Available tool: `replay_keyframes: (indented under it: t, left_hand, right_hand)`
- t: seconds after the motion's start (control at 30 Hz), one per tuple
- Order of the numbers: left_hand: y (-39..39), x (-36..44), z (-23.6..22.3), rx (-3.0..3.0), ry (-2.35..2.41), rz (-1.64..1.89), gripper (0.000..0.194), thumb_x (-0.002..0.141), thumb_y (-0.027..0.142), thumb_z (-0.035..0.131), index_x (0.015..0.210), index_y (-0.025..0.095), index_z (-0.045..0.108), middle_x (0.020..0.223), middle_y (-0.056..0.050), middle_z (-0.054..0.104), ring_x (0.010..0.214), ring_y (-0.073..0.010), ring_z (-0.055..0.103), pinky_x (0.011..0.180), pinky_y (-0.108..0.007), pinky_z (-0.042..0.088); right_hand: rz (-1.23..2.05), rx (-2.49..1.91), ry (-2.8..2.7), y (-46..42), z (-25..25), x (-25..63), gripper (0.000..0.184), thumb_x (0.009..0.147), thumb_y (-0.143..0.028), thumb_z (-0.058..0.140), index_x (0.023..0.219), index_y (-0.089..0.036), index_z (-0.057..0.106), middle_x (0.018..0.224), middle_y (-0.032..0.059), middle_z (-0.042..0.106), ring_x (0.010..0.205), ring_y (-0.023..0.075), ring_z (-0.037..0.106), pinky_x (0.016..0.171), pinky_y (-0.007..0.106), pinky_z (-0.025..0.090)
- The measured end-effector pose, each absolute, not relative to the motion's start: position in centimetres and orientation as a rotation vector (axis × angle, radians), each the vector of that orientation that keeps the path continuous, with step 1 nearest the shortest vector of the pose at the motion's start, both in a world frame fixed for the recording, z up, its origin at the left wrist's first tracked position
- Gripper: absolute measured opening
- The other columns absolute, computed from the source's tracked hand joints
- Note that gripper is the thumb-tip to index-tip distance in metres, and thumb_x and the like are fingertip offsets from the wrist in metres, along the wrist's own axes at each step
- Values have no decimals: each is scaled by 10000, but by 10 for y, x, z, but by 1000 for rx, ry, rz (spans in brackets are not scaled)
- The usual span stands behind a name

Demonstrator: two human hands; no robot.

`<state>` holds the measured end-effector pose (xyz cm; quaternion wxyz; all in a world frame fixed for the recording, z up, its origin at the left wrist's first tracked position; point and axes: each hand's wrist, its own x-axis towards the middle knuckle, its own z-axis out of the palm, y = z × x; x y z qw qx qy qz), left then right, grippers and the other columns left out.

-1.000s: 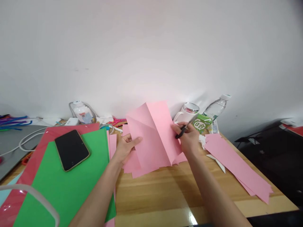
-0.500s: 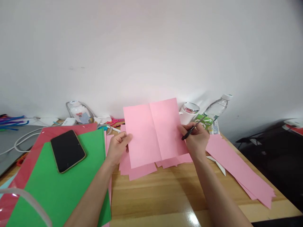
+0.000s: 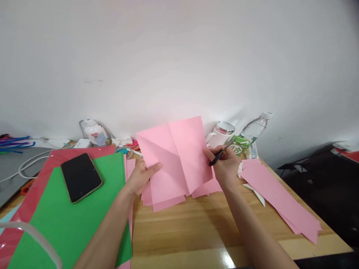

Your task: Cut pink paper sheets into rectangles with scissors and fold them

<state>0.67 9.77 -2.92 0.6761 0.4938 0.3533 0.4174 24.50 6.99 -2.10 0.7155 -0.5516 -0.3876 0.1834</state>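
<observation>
A: Where's the sheet, what's got it?

B: The sheet point(image 3: 171, 161) is up in front of me, tilted, bent along one crease, over the pink pieces point(image 3: 210, 188) on the surface point(image 3: 179, 231). My left hand point(image 3: 139, 178) pinches the left edge, thumb in front. My right hand point(image 3: 226, 166) is closed round the scissors point(image 3: 214, 159), thumb side also gripping the right edge.

A: Handling tips?

B: I'd pinch lightly, keep both edges level, let the crease flex. Pull unevenly and it'd probably buckle. Blades are best pointed away from the paper, as now.

A: Blind spots?

B: Left fingers behind the sheet: hidden. Blades open or closed: can't tell. Sheet's lower edge touching the pieces: can't tell. Piece count: no, they're covered. Green box point(image 3: 238, 145) partly behind my right hand. Green card point(image 3: 84, 220) runs out of frame, phone point(image 3: 81, 178) on it.
</observation>
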Motion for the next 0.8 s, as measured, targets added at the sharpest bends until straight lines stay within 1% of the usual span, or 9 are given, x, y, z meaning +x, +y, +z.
replay_keyframes:
  t: [0.1, 0.17, 0.27, 0.33, 0.5, 0.57, 0.67, 0.73, 0.8]
  left_hand:
    - [102, 6, -35, 1272, 961, 1084, 208, 682, 328, 706, 751, 132, 692, 739, -51, 707, 639, -168, 628, 572, -250, 489]
    - [103, 7, -36, 1297, 1026, 1141, 202, 670, 331, 712, 719, 136, 693, 711, -38, 702, 604, -155, 614, 524, -231, 467]
    - [102, 6, -31, 1197, 1019, 1091, 228, 657, 350, 720, 714, 131, 692, 678, -42, 698, 558, -151, 602, 490, -235, 461]
    - [101, 4, -28, 1124, 972, 1010, 247, 661, 362, 717, 730, 126, 690, 681, -55, 701, 553, -150, 604, 499, -243, 472]
    - [98, 7, -27, 1074, 910, 889, 294, 646, 348, 734, 841, 134, 685, 794, -77, 719, 689, -189, 650, 607, -278, 516]
    - [99, 9, -28, 1051, 980, 949, 309, 622, 369, 745, 810, 131, 685, 763, -73, 720, 653, -189, 647, 577, -274, 516]
    - [103, 9, -26, 950, 1101, 1215, 302, 563, 368, 778, 731, 136, 681, 717, -45, 715, 615, -166, 638, 564, -255, 522]
    - [106, 7, -23, 885, 1145, 1406, 291, 540, 347, 792, 722, 148, 683, 718, -24, 713, 656, -163, 643, 597, -248, 537]
    - [108, 4, -20, 851, 1164, 1513, 258, 550, 334, 786, 709, 161, 681, 678, -5, 700, 686, -169, 647, 608, -248, 551]
  right_hand:
    - [419, -1216, -851, 71, -23, 253, 313, 535, -265, 778, 675, -184, 510, 651, -4, 634, 575, 134, 585, 464, 221, 435]
    - [441, -1218, -865, 71, -26, 259, 313, 535, -272, 779, 674, -182, 513, 656, 1, 639, 571, 131, 581, 462, 223, 439]
    - [545, -1236, -900, 72, -30, 263, 308, 539, -271, 783, 675, -180, 521, 649, -1, 637, 527, 110, 548, 445, 221, 440]
    - [626, -1236, -876, 73, -33, 264, 326, 519, -265, 794, 670, -183, 517, 649, -7, 631, 513, 102, 535, 424, 211, 429]
    - [641, -1226, -782, 77, -39, 262, 346, 512, -302, 798, 684, -187, 521, 619, -31, 583, 506, 97, 530, 385, 193, 408]
    - [655, -1259, -819, 76, -41, 264, 333, 536, -320, 791, 726, -182, 554, 629, -30, 582, 535, 108, 554, 411, 206, 454]
    - [793, -1296, -931, 70, -42, 270, 339, 592, -360, 763, 833, -184, 602, 699, 2, 635, 644, 155, 615, 520, 285, 541]
    - [967, -1258, -1090, 65, -40, 271, 367, 634, -366, 739, 928, -184, 617, 750, 33, 669, 705, 180, 632, 602, 330, 550]
    - [1150, -1172, -1298, 59, -36, 266, 379, 672, -348, 715, 997, -178, 617, 759, 47, 674, 700, 176, 624, 630, 326, 530]
